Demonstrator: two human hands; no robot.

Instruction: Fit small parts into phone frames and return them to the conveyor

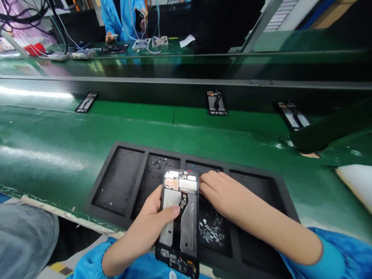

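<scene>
An opened phone frame [190, 228] with a silver inner plate and a dark ribbon cable is held upright in my left hand [148, 223], its thumb lying across the cable. My right hand [216, 190] is beside the phone's upper right edge, over a black compartment tray [135, 170]. Its fingers curl down, and their tips are hidden behind the phone and hand. Small dark pieces [158, 164] lie in the tray's second compartment, and many small shiny pieces [213, 232] lie in the third.
Three more phone frames [87, 102] [216, 103] [293, 116] lie along the back of the green bench [58, 131]. A dark green post stands at the right, near a white object [357, 184]. Beyond the ledge, a person in blue [123, 19] stands by cables.
</scene>
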